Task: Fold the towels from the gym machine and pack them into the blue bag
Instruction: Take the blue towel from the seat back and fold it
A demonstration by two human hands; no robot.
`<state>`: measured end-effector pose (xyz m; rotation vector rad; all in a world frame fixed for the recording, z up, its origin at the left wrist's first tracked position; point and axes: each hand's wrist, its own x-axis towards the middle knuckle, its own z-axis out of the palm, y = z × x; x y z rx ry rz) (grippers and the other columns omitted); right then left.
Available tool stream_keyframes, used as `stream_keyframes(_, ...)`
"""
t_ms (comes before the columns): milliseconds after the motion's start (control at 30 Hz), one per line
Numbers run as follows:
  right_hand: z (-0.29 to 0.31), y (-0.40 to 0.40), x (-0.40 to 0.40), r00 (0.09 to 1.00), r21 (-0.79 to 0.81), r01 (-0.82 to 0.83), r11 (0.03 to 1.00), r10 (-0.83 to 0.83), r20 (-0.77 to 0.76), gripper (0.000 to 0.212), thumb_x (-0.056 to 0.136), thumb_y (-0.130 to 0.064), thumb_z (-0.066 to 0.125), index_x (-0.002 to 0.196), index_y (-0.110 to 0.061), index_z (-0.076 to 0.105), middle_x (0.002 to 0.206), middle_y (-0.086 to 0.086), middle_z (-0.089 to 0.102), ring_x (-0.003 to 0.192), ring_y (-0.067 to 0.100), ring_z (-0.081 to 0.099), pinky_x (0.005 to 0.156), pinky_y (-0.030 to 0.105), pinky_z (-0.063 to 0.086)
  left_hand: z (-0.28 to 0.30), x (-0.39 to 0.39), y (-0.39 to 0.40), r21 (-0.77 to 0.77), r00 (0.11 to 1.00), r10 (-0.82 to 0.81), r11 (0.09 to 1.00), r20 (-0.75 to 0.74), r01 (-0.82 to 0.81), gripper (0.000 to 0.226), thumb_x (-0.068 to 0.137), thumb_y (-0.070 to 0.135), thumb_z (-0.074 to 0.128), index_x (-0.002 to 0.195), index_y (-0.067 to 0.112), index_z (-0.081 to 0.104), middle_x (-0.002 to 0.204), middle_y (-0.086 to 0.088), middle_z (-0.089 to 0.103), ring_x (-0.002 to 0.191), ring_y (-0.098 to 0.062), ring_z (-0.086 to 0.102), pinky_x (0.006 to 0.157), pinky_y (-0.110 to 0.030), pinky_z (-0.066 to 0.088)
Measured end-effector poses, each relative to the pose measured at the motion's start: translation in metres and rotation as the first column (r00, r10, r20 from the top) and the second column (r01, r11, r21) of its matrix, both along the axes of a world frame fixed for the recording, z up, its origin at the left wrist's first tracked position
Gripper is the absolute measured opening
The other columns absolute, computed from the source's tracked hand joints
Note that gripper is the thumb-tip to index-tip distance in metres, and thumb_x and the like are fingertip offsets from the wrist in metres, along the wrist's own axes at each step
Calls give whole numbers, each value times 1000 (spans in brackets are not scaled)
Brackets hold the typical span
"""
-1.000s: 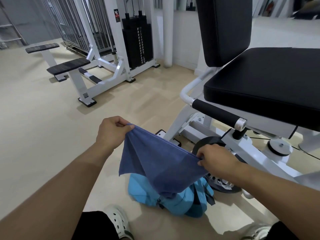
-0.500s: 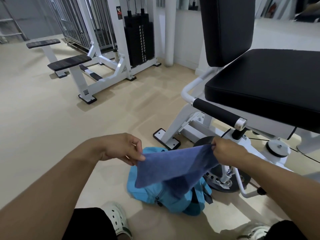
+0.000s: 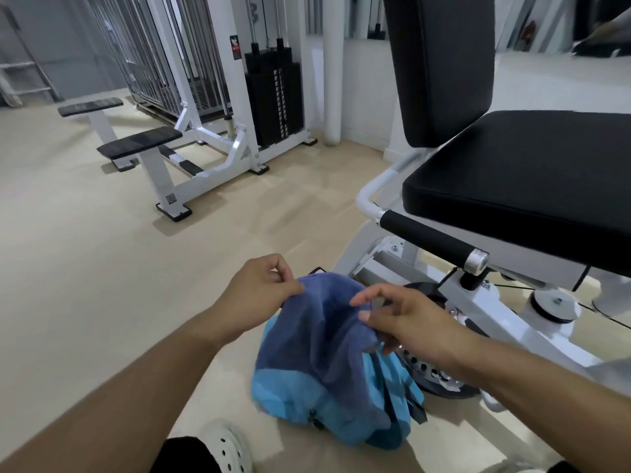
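Note:
A dark blue towel (image 3: 324,332) hangs in loose folds between my hands, draped over the light blue bag (image 3: 290,394) lying on the floor. My left hand (image 3: 256,295) pinches the towel's upper left edge between thumb and fingers. My right hand (image 3: 392,319) grips the towel's right edge low down with its lower fingers, while its index finger points left over the cloth. The bag's opening is hidden under the towel.
A gym machine with a black seat (image 3: 519,186) and black handle (image 3: 430,237) stands right, its white frame and a weight plate (image 3: 433,373) close to the bag. A bench machine (image 3: 143,145) stands at the back left. My white shoe (image 3: 225,445) is near the bag.
My hands have come closer together and lower. The towel, stretched flat between them before, now sags in a bunch over the bag.

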<state>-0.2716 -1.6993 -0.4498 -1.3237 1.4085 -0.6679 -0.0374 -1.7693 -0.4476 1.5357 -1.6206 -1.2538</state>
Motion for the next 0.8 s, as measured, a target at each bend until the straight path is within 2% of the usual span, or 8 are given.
stream_keyframes(133, 3, 5, 5, 996, -53, -92, 994, 93, 13, 21, 102, -7, 54, 111, -21, 68, 93, 5, 78, 89, 16, 76, 72, 22, 54, 1, -13, 7, -28, 995, -76, 997, -60, 75, 23, 84, 9, 76, 78, 2, 55, 80, -28, 72, 71, -27, 65, 86, -57, 55)
stream_keyframes(200, 3, 7, 5, 995, -103, -98, 990, 100, 9, 26, 99, -1, 57, 114, -20, 67, 89, -1, 76, 89, 11, 75, 76, 20, 54, 0, -19, 11, -32, 992, -99, 995, -79, 97, 22, 86, 5, 76, 80, -1, 55, 80, -25, 74, 74, -26, 69, 85, -50, 57)
stream_keyframes(333, 5, 7, 2, 994, -216, -88, 972, 71, -86, 23, 94, -7, 68, 111, -24, 69, 92, -8, 77, 94, 3, 72, 91, 24, 55, 2, -28, 19, 6, 970, -162, 986, -183, 166, 22, 88, 7, 75, 84, -2, 56, 83, -21, 77, 79, -23, 75, 75, -28, 59)
stream_keyframes(500, 7, 6, -1, 983, -259, -74, 963, 26, -183, 23, 94, -9, 69, 105, -29, 71, 88, -9, 77, 89, 2, 72, 92, 30, 55, 2, -30, 21, 46, 950, -178, 979, -257, 196, 20, 91, 12, 73, 87, 1, 57, 89, -23, 77, 90, -34, 76, 88, -34, 60)
stream_keyframes(567, 8, 6, -2, 976, -250, -101, 963, 48, -211, 29, 95, -6, 65, 108, -31, 70, 91, -10, 77, 91, 1, 71, 94, 30, 55, 1, -30, 21, 51, 950, -175, 980, -258, 194, 20, 92, 13, 72, 88, 1, 57, 91, -27, 75, 92, -37, 75, 88, -34, 60)
stream_keyframes(633, 7, 6, -2, 973, -243, -127, 962, 74, -218, 31, 97, -5, 61, 108, -33, 69, 93, -12, 77, 93, 1, 71, 94, 30, 55, 1, -30, 20, 53, 954, -169, 981, -248, 188, 20, 92, 14, 71, 89, 1, 57, 92, -31, 73, 86, -32, 74, 83, -29, 60)
stream_keyframes(733, 6, 5, -2, 975, -257, -112, 960, 56, -216, 9, 97, -22, 66, 98, -28, 73, 88, -10, 77, 86, 3, 72, 89, 32, 57, 2, -31, 21, 57, 942, -173, 979, -286, 197, 17, 93, 11, 69, 90, 1, 57, 90, -29, 74, 79, -22, 72, 74, -23, 57)
stream_keyframes(800, 5, 5, -2, 978, -273, -94, 957, 36, -208, 10, 95, -30, 70, 90, -24, 76, 78, -8, 77, 76, 4, 72, 82, 27, 58, 2, -32, 22, 62, 933, -178, 976, -312, 207, 15, 93, 9, 68, 91, -1, 57, 88, -28, 73, 78, -20, 72, 72, -21, 56)
